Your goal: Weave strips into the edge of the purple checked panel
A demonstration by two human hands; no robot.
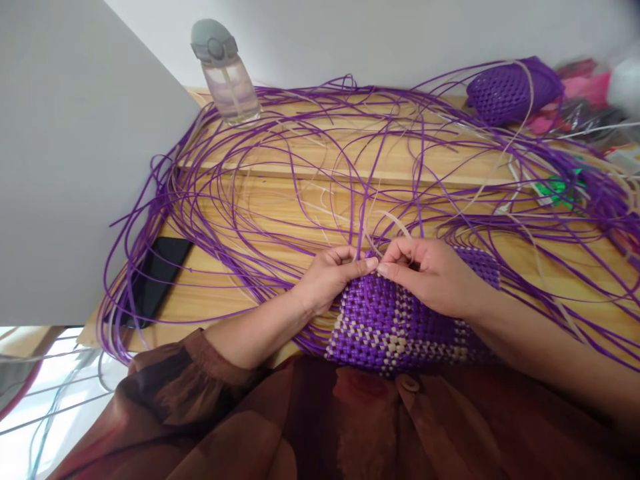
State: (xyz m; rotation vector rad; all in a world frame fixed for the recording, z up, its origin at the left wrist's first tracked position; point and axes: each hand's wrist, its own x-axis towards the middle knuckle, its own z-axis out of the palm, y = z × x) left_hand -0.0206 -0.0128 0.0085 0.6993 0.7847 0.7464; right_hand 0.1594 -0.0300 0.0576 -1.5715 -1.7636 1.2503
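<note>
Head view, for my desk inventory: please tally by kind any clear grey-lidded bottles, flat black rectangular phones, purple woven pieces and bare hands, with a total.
Clear grey-lidded bottle: 1
Flat black rectangular phone: 1
Purple woven pieces: 2 (purple-and-beige piece, plain purple piece)
Bare hands: 2 (left hand, right hand)
Total: 6

The left hand (330,275) and right hand (437,275) pinch the far edge of a purple-and-beige woven piece (370,330). Purple strands (163,195) sprawl across the wooden desk (200,298) and over a black phone (161,270), near a grey-lidded bottle (233,87).
</note>
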